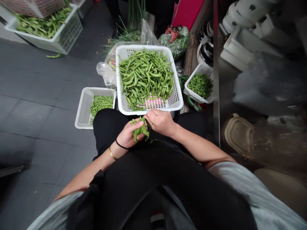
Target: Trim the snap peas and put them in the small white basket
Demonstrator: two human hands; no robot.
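My left hand (pixel 130 134) is closed around a small bunch of green pea pods (pixel 140 129), its thumb lying over them. Right beside it, my right hand (pixel 161 122) is closed in a pinch at the tip end of the bunch; what sits between its fingertips is too small to make out. Just beyond both hands stands a large white basket (pixel 177 92) heaped with pea pods (pixel 146 75), with its holed bottom showing at the near side. To the left, on the floor, a smaller white basket (pixel 82 110) has more pods (pixel 103 103) along its right side.
A white crate (pixel 69 33) of green pods stands at the upper left, another basket on top. At right are a basket (pixel 192 91) of leafy greens and a metal edge (pixel 216 95). Bagged greens (pixel 178 43) and long green stalks (pixel 136 16) lie behind the large basket.
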